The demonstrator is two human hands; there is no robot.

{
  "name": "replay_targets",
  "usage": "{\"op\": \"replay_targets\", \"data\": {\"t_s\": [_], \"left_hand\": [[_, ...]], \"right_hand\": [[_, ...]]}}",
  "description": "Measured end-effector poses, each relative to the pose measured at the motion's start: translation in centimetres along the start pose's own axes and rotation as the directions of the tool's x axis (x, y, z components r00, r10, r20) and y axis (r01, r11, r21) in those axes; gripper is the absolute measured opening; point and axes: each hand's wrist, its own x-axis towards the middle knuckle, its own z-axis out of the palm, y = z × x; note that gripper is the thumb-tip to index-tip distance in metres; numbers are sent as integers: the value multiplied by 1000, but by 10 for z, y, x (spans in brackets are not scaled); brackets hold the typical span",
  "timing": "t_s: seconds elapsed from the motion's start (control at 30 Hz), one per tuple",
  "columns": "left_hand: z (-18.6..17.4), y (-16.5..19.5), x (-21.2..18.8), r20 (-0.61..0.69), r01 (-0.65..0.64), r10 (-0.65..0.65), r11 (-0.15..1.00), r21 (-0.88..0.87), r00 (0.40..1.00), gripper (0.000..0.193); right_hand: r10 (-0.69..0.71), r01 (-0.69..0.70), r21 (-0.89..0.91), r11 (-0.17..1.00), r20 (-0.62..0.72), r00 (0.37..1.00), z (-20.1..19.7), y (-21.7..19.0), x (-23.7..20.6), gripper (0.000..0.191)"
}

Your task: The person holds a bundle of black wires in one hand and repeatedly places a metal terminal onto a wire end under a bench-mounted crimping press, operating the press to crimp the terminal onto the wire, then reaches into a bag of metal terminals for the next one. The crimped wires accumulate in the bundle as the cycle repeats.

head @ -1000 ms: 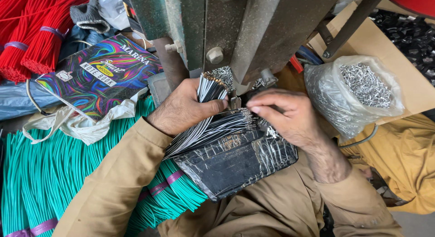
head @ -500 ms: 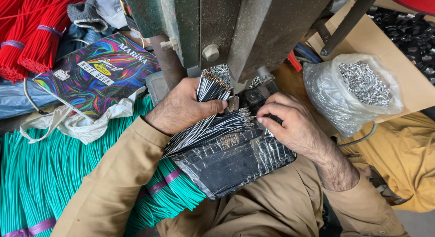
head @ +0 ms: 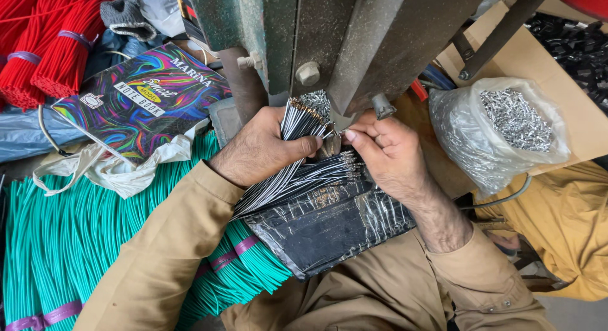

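Head view: left hand grips the wire bundle, its length running up-right toward the machine; right hand, nearer, pinches one wire tip.

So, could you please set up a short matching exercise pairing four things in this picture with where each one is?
Things:
1. black-and-white wire bundle
2. clear bag of metal terminals
3. red wire bundles
4. notebook

Places:
A. top left corner
B. gripped in the left hand
C. on the cardboard at right
D. above the teal wires

Pairs: 1-B, 2-C, 3-A, 4-D
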Motion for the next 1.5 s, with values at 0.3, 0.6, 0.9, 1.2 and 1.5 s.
{"op": "replay_targets", "data": {"t_s": [0.3, 0.6, 0.9, 1.2, 1.5], "left_hand": [[0, 0, -1, -35, 12, -12, 1000, 4, 999, 18], [1, 0, 0, -46, 24, -23, 999, 42, 999, 18], [1, 4, -3, -3, 42, -42, 999, -24, 999, 17], [3, 0, -2, 109, -44, 57, 993, -114, 992, 18], [2, 4, -4, 57, -12, 16, 997, -71, 998, 18]], "right_hand": [[31, -29, -117, 993, 14, 999, 2, -1, 8, 12], [84, -92, -234, 968, -43, 996, -3, 3, 9, 6], [75, -74, -22, 997, 38, 996, -5, -16, -3, 14], [-39, 261, -797, 545, 286, 957, -41, -49, -17, 13], [-65, 143, -721, 678, 135, 989, -39, -40, -22, 13]]}}
